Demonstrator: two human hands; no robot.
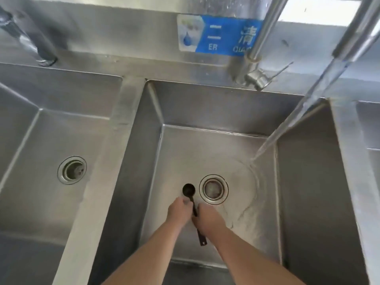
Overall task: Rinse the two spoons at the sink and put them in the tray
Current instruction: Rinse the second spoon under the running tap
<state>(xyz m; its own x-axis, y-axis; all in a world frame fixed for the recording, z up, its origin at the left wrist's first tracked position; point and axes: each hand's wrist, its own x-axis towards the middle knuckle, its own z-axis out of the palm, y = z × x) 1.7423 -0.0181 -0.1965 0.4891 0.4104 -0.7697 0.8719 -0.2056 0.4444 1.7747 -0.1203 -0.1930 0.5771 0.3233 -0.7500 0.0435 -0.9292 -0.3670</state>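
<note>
A black spoon (pixel 189 190) with a round bowl and a long thin handle lies low in the middle steel sink basin (pixel 226 145), its bowl just left of the drain (pixel 213 189). My left hand (pixel 178 211) and my right hand (pixel 207 218) meet around its handle, one on each side, both gripping it. The handle's end sticks out below my hands. Only one spoon shows; a second spoon and the tray are out of sight. Water (pixel 304 108) runs from the tap (pixel 265 31) at the upper right and lands on the basin floor right of the drain, away from the spoon.
A second basin with its own drain (pixel 72 170) lies to the left, past a steel divider (pixel 107 161). Another basin's edge (pixel 366 128) shows at the far right. A blue sign (pixel 218 34) is stuck to the backsplash. A dark pipe (pixel 26 38) stands at the upper left.
</note>
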